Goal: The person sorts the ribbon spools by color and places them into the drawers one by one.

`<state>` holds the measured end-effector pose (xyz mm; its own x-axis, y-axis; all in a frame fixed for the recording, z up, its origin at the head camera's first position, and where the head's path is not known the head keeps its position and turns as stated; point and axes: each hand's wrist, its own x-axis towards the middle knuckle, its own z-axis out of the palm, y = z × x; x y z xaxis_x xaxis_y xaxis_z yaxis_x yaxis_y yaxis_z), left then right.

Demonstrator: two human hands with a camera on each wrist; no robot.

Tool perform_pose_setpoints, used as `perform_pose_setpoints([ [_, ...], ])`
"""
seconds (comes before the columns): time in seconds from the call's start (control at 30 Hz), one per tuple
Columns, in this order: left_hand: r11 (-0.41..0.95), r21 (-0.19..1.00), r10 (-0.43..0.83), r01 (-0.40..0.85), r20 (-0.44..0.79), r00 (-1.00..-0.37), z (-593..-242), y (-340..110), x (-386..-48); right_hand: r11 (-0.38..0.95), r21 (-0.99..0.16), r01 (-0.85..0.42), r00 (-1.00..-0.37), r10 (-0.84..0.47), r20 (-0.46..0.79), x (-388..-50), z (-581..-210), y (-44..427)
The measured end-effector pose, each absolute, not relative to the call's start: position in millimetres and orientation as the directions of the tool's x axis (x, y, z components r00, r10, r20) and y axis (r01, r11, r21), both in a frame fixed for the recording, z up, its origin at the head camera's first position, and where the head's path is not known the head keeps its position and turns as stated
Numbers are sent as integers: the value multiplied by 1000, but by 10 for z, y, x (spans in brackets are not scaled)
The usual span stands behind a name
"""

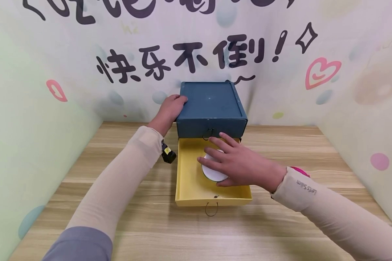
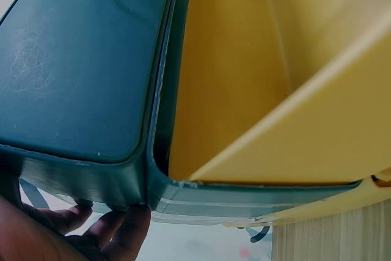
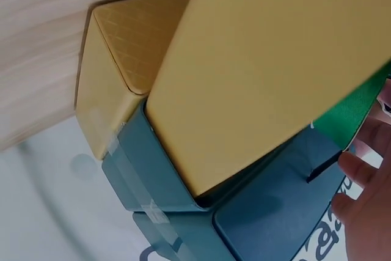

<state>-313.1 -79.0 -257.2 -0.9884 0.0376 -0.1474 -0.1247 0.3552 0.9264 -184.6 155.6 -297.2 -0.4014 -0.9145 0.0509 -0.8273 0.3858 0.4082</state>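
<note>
A blue drawer box [image 1: 212, 99] stands on top, and below it a yellow drawer [image 1: 192, 181] is pulled out. My left hand [image 1: 171, 108] holds the blue box by its left side. In the left wrist view its fingers [image 2: 128, 230] press against the blue side wall. Over the yellow drawer, my right hand [image 1: 238, 161] spans a round white thing with a green side [image 1: 210, 173], fingers across its top and thumb at its near edge. The right wrist view shows its green side [image 3: 348, 114] above the drawer wall; the grip is partly hidden.
The wood-grain table [image 1: 134, 217] spreads around the boxes. A printed wall [image 1: 143, 98] rises right behind them. Part of a pink thing [image 1: 302, 171] shows behind my right wrist. Wire loop pulls hang from the blue front [image 1: 228, 128] and from the yellow drawer.
</note>
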Motion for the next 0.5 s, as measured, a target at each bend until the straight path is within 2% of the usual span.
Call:
perform_pose_setpoints([
  [0.5, 354, 927, 38, -126, -149, -988, -2579, -798, -3138, 386, 446, -807, -392, -916, 82, -1905, -3146, 1517],
])
